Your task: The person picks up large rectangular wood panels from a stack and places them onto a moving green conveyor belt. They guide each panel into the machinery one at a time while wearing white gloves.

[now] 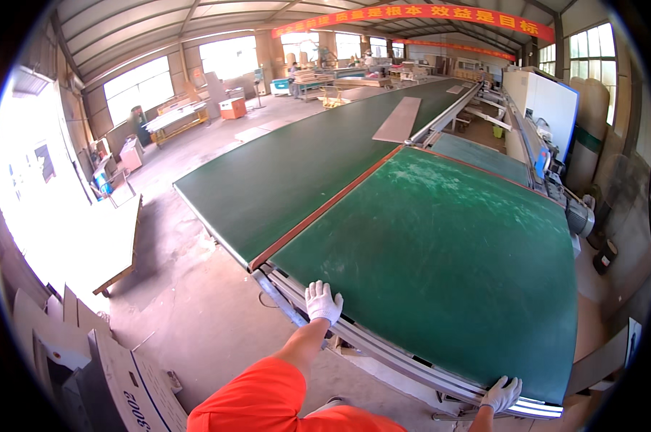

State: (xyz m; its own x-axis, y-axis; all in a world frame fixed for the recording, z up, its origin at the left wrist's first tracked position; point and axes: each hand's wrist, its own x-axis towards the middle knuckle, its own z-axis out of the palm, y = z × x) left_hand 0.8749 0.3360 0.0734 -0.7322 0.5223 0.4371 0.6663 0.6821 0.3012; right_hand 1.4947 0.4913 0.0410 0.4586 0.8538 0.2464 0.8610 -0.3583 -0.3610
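My left hand (324, 303), in a white glove, lies on the near edge of a wide green conveyor belt (440, 266), its fingers stretched out and thumb apart. Farther right, my right hand (502, 395) rests on the same edge near the belt's corner, also gloved, with the fingers laid over the green surface. Neither hand holds anything. A silver metal rail (390, 353) runs along the edge between them. Pale scuffs mark the belt's far part. A reddish-brown strip (325, 210) separates it from a longer green belt (289, 176) on the left.
A flat grey-brown board (399, 120) lies on the long belt, with a smaller one beyond. Machinery with a motor (579, 217) lines the right side. A pale panel stack (120, 248) stands on the left. Distant people are near workbenches.
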